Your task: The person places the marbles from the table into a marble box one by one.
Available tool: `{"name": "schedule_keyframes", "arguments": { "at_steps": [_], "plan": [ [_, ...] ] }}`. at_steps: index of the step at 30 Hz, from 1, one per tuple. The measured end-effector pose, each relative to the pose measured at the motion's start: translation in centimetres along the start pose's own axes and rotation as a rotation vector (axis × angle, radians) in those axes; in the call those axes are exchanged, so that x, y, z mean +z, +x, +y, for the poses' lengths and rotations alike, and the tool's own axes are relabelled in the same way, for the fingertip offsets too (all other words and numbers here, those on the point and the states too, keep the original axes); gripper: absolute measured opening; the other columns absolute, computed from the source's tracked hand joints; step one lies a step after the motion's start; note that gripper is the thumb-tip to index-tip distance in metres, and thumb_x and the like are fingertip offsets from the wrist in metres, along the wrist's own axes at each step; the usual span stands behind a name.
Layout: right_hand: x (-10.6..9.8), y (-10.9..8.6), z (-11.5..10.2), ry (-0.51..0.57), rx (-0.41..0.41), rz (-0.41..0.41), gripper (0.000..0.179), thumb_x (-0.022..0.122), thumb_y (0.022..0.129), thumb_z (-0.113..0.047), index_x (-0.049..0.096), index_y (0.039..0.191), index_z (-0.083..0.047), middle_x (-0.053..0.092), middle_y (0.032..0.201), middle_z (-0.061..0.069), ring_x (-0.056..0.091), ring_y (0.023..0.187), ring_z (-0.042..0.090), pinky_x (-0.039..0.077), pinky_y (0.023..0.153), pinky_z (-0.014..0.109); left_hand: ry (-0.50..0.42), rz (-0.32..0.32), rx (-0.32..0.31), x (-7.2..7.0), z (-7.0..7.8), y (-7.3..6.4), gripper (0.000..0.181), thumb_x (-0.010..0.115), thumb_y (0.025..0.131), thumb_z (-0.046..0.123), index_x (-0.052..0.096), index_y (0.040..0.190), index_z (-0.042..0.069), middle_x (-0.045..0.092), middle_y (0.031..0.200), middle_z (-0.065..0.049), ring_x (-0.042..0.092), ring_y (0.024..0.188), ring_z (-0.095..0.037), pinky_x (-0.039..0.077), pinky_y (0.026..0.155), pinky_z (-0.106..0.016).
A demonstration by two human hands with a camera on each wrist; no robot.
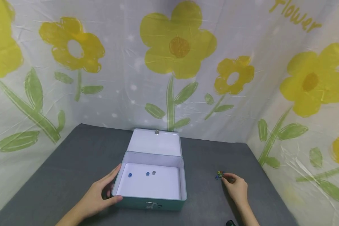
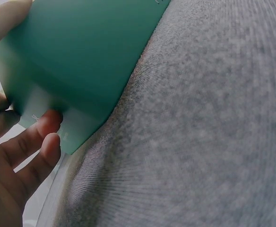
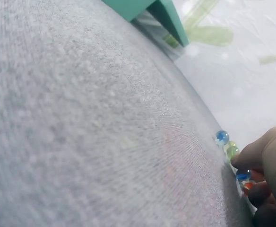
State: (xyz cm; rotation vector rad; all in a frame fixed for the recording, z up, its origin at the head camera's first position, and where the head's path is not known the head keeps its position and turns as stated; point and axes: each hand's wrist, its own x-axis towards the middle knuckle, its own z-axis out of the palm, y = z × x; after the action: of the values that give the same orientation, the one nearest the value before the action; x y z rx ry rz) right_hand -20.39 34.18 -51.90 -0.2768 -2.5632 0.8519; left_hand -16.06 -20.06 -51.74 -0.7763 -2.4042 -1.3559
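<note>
A green metal box (image 1: 151,204) with a white inside lies with its lid (image 1: 155,141) folded back. Inside are a blue marble (image 1: 130,175), another blue one (image 1: 147,174) and a pale one (image 1: 153,172). My left hand (image 1: 97,193) holds the front left corner, thumb on the front rim, fingers along the left side (image 2: 57,109). To the right of the box, my right hand (image 1: 236,188) has its thumb and fingertips at a cluster of marbles (image 1: 218,173), pinching at a blue marble (image 3: 243,175). Beside the thumb sit a green marble (image 3: 232,152) and a clear blue-patterned marble (image 3: 222,137).
A dark grey cloth (image 1: 203,157) covers the table. Near the front edge, by my right forearm, a small dark object (image 1: 230,223) shows partly. Hanging sheets (image 1: 124,94) with yellow flowers enclose the back and sides.
</note>
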Motion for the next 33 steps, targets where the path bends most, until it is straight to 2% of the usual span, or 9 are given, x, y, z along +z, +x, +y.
{"name": "schedule_keyframes", "arguments": {
  "at_steps": [3,5,7,13,18,25,29,33],
  "plan": [
    [-0.1,0.0,0.0,-0.038,-0.009,-0.004,0.020,0.082,0.090,-0.010,0.080,0.105,0.003,0.079,0.102,0.022,0.075,0.083,0.036,0.058,0.075,0.045,0.003,0.000,-0.009,0.0,0.1,0.0,0.098,0.092,0.082,0.021,0.041,0.164,0.011,0.042,0.158,0.025,0.051,0.070,-0.005,0.045,0.061,-0.023],
    [-0.3,0.0,-0.1,-0.069,-0.012,-0.006,0.023,0.083,0.089,-0.012,0.079,0.105,0.004,0.078,0.104,0.023,0.073,0.098,0.045,0.056,0.086,0.057,0.003,-0.001,-0.017,0.0,0.1,-0.1,0.098,0.092,0.082,0.020,0.041,0.164,0.010,0.043,0.157,0.026,0.051,0.070,-0.004,0.045,0.061,-0.023],
    [-0.6,-0.1,-0.1,-0.101,-0.009,-0.014,0.024,0.084,0.088,-0.014,0.078,0.104,0.004,0.078,0.103,0.023,0.071,0.105,0.049,0.053,0.090,0.064,-0.001,-0.002,-0.022,0.1,0.2,-0.1,0.097,0.092,0.082,0.020,0.041,0.164,0.010,0.043,0.157,0.025,0.051,0.070,-0.004,0.045,0.061,-0.023],
    [-1.2,-0.1,0.1,-0.115,0.013,-0.054,0.018,0.085,0.087,-0.013,0.079,0.096,0.002,0.079,0.094,0.018,0.070,0.105,0.049,0.052,0.091,0.065,-0.015,-0.005,-0.024,0.1,0.2,-0.2,0.097,0.092,0.083,0.020,0.040,0.165,0.014,0.042,0.157,0.026,0.051,0.071,-0.003,0.046,0.061,-0.023],
    [-1.3,-0.1,0.2,-0.104,-0.003,-0.052,0.015,0.085,0.088,-0.013,0.080,0.094,0.000,0.079,0.092,0.017,0.070,0.105,0.049,0.051,0.091,0.065,-0.015,-0.002,-0.013,0.0,0.1,-0.1,0.097,0.092,0.082,0.019,0.040,0.164,0.013,0.039,0.159,0.027,0.051,0.072,-0.003,0.046,0.061,-0.023],
    [-1.1,-0.2,0.5,-0.035,0.030,-0.020,0.019,0.085,0.090,-0.016,0.082,0.100,0.000,0.080,0.099,0.018,0.075,0.100,0.043,0.056,0.088,0.059,-0.011,-0.009,-0.026,0.1,0.1,-0.1,0.098,0.091,0.083,0.019,0.039,0.165,0.017,0.040,0.159,0.026,0.052,0.073,-0.003,0.046,0.061,-0.023],
    [-0.9,0.0,0.7,0.070,0.105,-0.029,0.023,0.082,0.094,-0.019,0.082,0.106,0.001,0.080,0.105,0.020,0.079,0.091,0.032,0.061,0.074,0.039,-0.007,-0.008,-0.027,0.1,0.1,-0.1,0.098,0.091,0.083,0.020,0.039,0.165,0.017,0.044,0.161,0.015,0.051,0.073,-0.003,0.046,0.061,-0.023],
    [-0.7,0.1,0.6,0.192,0.195,-0.033,0.028,0.079,0.097,-0.022,0.080,0.114,0.001,0.079,0.111,0.020,0.076,0.081,0.015,0.055,0.064,0.022,-0.003,-0.007,-0.021,0.1,0.0,0.0,0.098,0.092,0.082,0.021,0.040,0.165,0.015,0.048,0.162,0.001,0.051,0.073,-0.002,0.046,0.061,-0.023]
  ]
}}
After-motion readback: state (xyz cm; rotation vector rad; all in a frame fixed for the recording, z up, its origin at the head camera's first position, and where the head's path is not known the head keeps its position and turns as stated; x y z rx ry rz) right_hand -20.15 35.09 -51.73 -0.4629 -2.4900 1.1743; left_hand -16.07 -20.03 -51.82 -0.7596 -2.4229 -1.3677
